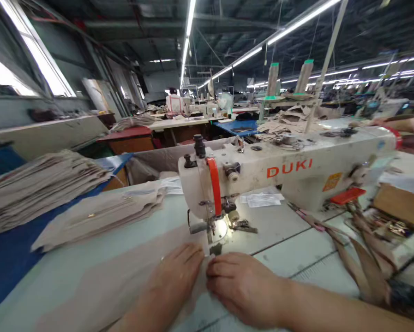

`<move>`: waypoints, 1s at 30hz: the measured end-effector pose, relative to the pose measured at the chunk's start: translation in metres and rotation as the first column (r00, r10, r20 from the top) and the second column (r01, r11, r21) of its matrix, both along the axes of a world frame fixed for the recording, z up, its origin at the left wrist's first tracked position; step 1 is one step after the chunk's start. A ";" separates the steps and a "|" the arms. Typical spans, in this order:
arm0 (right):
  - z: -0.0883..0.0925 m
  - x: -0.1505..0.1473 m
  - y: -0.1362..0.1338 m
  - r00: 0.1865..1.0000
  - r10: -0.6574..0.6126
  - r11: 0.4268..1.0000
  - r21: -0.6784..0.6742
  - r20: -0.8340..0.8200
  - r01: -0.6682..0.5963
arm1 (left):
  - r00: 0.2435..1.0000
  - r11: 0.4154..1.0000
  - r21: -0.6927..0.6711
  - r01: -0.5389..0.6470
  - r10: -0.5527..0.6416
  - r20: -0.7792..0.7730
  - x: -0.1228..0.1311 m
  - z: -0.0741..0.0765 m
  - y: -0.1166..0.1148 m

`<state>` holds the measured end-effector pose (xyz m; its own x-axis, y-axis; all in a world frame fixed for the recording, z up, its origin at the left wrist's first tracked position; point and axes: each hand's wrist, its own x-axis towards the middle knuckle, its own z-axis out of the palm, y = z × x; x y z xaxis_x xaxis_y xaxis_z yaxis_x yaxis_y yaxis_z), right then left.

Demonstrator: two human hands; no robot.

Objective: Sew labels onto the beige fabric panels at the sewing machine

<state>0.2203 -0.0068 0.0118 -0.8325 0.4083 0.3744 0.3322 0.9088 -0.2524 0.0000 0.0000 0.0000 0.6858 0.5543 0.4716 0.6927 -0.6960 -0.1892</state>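
A thin beige fabric piece [127, 272] lies on the pale table of the white sewing machine [248, 173], its edge just in front of the lit needle area [219, 230]. My left hand [177, 272] is closed on the fabric near that edge, fingertips together; its thumb is hidden. Close beside it, my right hand [243, 286] has curled fingers pinching the fabric's near edge. Both hands are slightly blurred. The presser foot [212, 228] is just beyond my fingertips.
Beige cut pieces [99, 212] lie left of the machine, with a taller fabric stack [37, 184] beyond. Straps [352, 249] and a cardboard piece [400, 205] lie right. Thread cones [303, 76] stand behind. Another person's arm [397, 123] shows at far right.
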 end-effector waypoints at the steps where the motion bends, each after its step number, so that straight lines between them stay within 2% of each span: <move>1: 0.001 0.000 -0.001 1.000 0.003 1.000 0.001 0.003 -0.003 | 1.000 1.000 0.000 0.003 -0.003 0.010 0.000 -0.001 0.001; 4: 0.003 0.001 -0.002 1.000 0.004 1.000 0.005 0.007 -0.004 | 0.999 1.000 0.010 0.016 -0.016 0.036 0.002 -0.003 0.002; 10: 0.006 0.002 -0.004 1.000 -0.016 1.000 0.012 -0.003 0.017 | 0.997 0.999 0.016 0.036 -0.037 0.068 0.005 0.004 0.002; 20: 0.008 0.002 -0.003 1.000 -0.009 1.000 0.003 0.003 0.009 | 0.996 0.998 0.038 0.042 -0.045 0.082 0.005 0.004 0.001; 26: 0.005 0.004 -0.003 1.000 -0.006 1.000 -0.009 -0.013 0.006 | 0.998 0.999 0.024 0.038 -0.039 0.050 0.004 -0.001 0.003; 30: 0.013 0.004 0.000 0.999 -0.045 0.997 -0.054 0.015 0.046 | 0.999 0.999 0.029 0.030 -0.030 0.012 0.002 0.000 0.001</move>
<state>0.2243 -0.0068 0.0246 -0.8174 0.4654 0.3395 0.3766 0.8776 -0.2966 0.0020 0.0013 -0.0002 0.6958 0.5200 0.4954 0.6742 -0.7107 -0.2008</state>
